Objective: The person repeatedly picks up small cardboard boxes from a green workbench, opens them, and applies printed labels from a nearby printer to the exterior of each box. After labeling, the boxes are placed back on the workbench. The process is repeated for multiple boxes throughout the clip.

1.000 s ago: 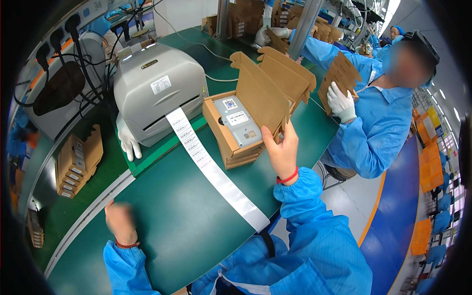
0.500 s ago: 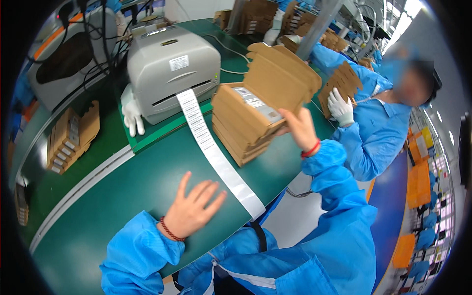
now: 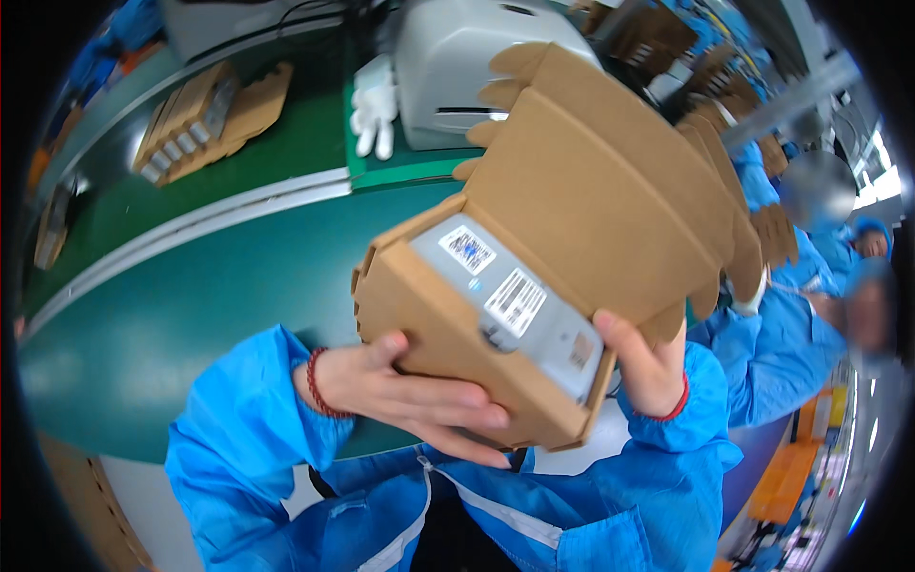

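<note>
An open cardboard box [image 3: 448,315] is up close in front of me, above the green table, tilted, with its wide lid [image 3: 610,181] folded back. In it lies a grey flat device [image 3: 558,338] bearing white code labels. My right hand [image 3: 653,362] grips the box's right end, thumb over the edge beside the device. My left hand [image 3: 419,396] is against the near side, its fingers stretched along the cardboard and the thumb raised a little apart from them. Both hands hold the box between them. Whether other boxes lie beneath it is hidden.
Behind the lid stands a grey label printer [image 3: 457,67], with a white glove [image 3: 375,105] to its left. More cardboard boxes [image 3: 205,119] lie on the green surface [image 3: 105,205] at the far left. A person in blue [image 3: 762,353] is at the right.
The open box has come nearer to me and turned, held by my right hand. My left hand has moved from over the table onto its near side. The label strip is out of sight.
</note>
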Tool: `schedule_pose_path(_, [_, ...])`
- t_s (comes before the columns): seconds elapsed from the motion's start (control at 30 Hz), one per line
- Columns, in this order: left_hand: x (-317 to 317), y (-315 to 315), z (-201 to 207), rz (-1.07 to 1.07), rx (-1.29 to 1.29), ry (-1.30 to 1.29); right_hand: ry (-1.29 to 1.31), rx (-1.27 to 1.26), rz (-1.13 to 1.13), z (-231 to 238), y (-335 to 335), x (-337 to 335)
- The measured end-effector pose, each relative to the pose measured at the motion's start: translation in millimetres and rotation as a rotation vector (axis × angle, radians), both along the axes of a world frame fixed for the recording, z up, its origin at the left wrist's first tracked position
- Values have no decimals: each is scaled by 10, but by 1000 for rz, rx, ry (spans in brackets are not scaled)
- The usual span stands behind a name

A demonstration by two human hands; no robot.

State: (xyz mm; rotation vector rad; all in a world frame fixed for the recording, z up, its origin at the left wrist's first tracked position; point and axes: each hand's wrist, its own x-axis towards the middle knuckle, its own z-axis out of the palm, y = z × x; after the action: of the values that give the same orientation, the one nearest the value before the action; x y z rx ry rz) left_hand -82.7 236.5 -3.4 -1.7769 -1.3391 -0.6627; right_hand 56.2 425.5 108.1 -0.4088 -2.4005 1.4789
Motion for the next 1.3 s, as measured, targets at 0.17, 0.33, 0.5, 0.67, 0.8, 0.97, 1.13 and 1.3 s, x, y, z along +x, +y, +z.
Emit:
schedule_pose_path(0.17, [-165, -64, -443, 36, 189, -6, -23, 257, 145, -124, -251, -129])
schedule_pose_path(0.33, [-374, 31, -666, 68, 323, 75, 160, 463, 207, -303, -334, -272])
schedule_pose_path(0.5, [-410, 91, -827, 92, 376, 93, 169, 548, 223, -347, -323, -330])
schedule_pose_path(0.67, [-417, 93, -898, 100, 403, 122, 194, 569, 226, -349, -334, -339])
schedule_pose_path(0.8, [-446, 120, -938, 95, 423, 133, 191, 544, 191, -396, -355, -303])
schedule_pose_path(0.97, [-228, 93, -879, 92, 401, -1, -42, 539, 278, -131, -268, -414])
schedule_pose_path(1.13, [193, 172, -431, -40, 206, -466, -654, 19, 425, 95, 78, -1095])
schedule_pose_path(1.3, [55, 140, -760, 1, 237, -522, -853, -58, 449, -185, 134, -1426])
